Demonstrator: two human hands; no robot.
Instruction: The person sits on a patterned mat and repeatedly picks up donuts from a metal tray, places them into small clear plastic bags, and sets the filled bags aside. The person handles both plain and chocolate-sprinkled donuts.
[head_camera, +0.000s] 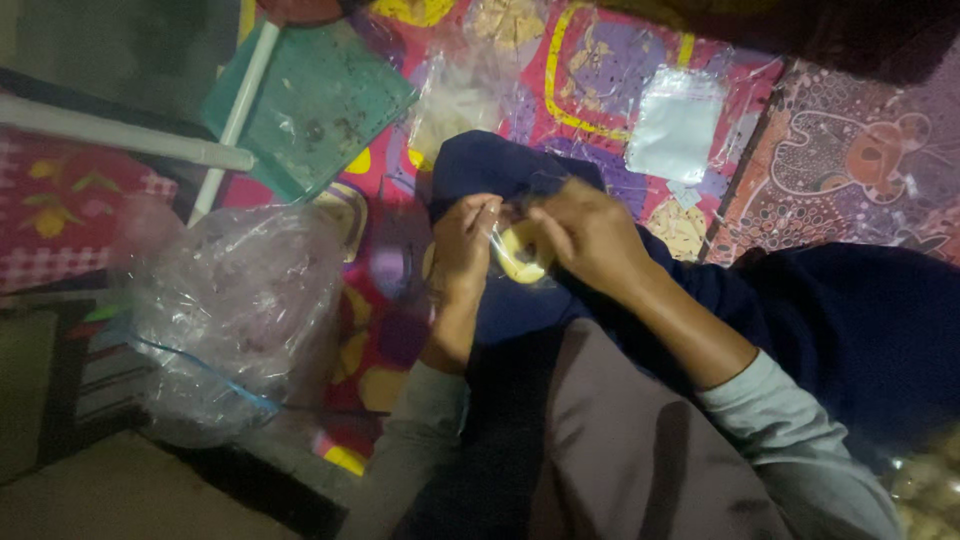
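a home floor: patterned mat (600, 70), plastic bags (235, 310), green dustpan (320, 100)

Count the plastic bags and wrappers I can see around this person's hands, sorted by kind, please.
Small clear bag with a yellow round piece, held by left hand and right hand: 1
Big crumpled clear bag: 1
Flat clear bags on the mat: 2
Total: 4

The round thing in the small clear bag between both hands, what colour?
Pale yellow round piece, seen best in the head view.

Glossy clear plastic bag (235, 315), matt green plastic board (320, 105), soft patterned cloth mat (590, 80).
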